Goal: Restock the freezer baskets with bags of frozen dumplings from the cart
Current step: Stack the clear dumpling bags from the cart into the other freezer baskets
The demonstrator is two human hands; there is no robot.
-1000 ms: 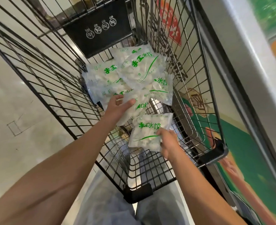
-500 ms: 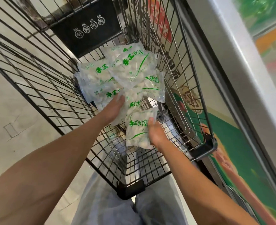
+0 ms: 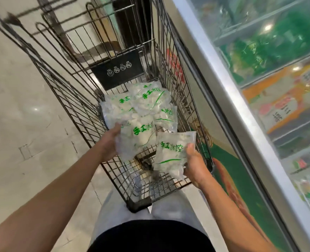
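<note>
While a clear plastic dumpling bag [image 3: 170, 153] printed with green characters reading 水饺 is gripped by the right hand [image 3: 196, 166] over the black wire cart [image 3: 74, 99], a second such bag [image 3: 137, 137] is clutched by the left hand [image 3: 110, 142]. Beyond both hands more bags [image 3: 141, 102] are piled. Goods behind the freezer's glass lid [image 3: 259, 51], right of the hands, are blurred.

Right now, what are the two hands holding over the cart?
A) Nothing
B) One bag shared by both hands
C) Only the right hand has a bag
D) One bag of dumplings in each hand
D: the left hand grips one dumpling bag, and the right hand grips a separate bag.
</note>
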